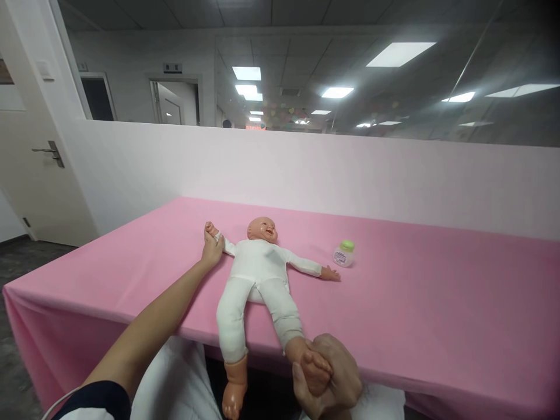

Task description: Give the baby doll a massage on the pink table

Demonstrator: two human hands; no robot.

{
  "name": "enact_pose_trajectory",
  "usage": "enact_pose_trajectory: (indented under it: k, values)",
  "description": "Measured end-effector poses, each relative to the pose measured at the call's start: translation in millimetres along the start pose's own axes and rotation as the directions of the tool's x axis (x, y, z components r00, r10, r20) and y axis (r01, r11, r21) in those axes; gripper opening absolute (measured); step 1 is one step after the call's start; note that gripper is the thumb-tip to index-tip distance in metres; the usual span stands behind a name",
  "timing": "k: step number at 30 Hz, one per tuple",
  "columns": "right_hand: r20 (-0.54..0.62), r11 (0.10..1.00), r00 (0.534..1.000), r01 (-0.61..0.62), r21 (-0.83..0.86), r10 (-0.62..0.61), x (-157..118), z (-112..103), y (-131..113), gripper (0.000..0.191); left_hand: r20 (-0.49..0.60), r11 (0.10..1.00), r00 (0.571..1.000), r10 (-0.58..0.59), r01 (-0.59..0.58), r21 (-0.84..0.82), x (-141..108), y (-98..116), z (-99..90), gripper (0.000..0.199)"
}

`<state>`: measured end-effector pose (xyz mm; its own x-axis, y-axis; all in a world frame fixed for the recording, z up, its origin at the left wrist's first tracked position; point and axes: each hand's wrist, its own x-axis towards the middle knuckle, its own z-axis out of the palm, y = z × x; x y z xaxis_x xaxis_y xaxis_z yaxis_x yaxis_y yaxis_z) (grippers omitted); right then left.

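Observation:
A baby doll (259,265) with a white cloth body lies on its back on the pink-covered table (415,291), head toward the wall. My left hand (212,249) is wrapped round the doll's wrist at the left, with the small doll hand showing above my fingers. Around the doll's foot on the right side, my right hand (336,373) is closed, its thumb against the sole. The doll's other foot (235,391) hangs free over the table's front edge. Its other arm stretches out to the right, palm open, near a small jar.
The clear jar (343,255) with a green lid stands right of the doll. A low white wall (306,169) with glass above it runs behind the table. A door (39,146) is at the left. My knees are under the table's front edge.

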<state>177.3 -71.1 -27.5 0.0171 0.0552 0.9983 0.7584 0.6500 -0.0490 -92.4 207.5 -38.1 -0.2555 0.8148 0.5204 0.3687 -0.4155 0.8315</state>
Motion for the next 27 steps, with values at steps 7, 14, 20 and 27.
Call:
enact_pose_trajectory:
  k: [7,14,20,27]
  values:
    - [-0.048,0.974,0.983,-0.184,-0.131,0.179,-17,8,5,0.032,0.112,0.912,0.924,0.364,-0.379,0.158,-11,16,-3.3,0.069]
    - [0.234,0.914,0.893,-0.404,0.041,0.384,-5,34,3,0.037,0.37,0.45,0.556,0.745,-0.827,0.337,-23,26,3.4,0.032]
    - [0.409,0.78,0.74,-0.618,0.098,0.534,-5,54,8,0.042,0.405,0.3,0.411,0.817,-0.902,0.31,-22,29,0.0,0.03]
    - [0.276,0.833,0.818,-0.545,0.095,0.504,3,45,2,0.037,0.31,0.497,0.575,0.757,-0.815,0.298,-22,25,3.4,0.037]
